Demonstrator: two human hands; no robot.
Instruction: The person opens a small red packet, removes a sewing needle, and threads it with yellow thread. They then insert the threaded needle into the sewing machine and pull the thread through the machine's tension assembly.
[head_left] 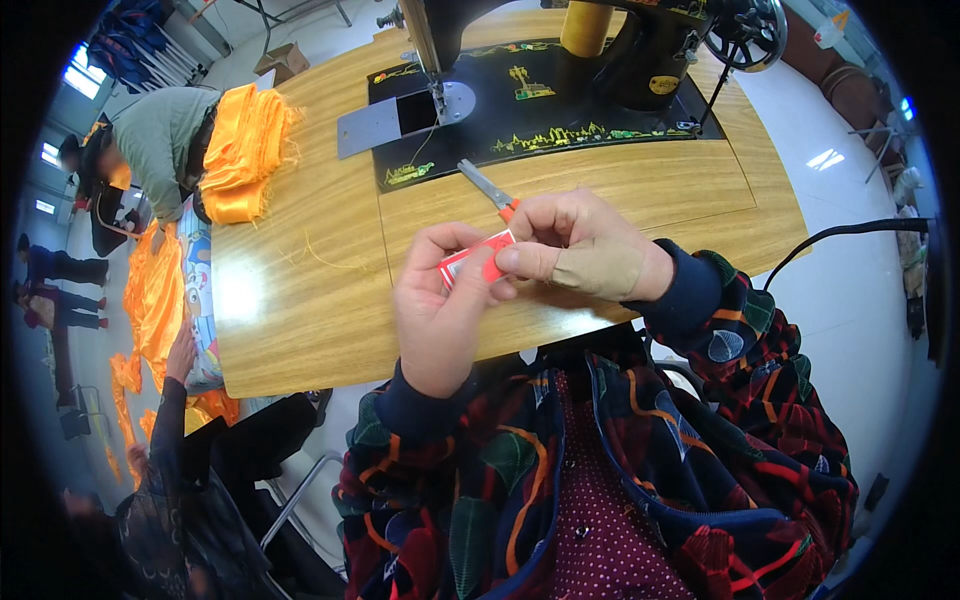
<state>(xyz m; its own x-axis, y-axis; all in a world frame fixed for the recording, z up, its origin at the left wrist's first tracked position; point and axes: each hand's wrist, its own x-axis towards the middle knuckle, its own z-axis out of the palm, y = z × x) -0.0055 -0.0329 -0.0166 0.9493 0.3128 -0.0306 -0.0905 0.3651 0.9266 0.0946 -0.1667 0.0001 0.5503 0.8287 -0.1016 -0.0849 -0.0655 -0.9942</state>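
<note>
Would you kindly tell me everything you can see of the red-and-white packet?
The small red-and-white packet looks like card: flat, with straight pale edges. Tilted, it is held above the wooden table by the left hand and right hand, which partly cover it; whether it is open is unclear.

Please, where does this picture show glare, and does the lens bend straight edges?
Head view, glare: a white patch on the wooden table at its left end, a fainter one near its front edge, a bright reflection on the pale floor at right; head view, distortion: yes, the table's edges bow.
</note>
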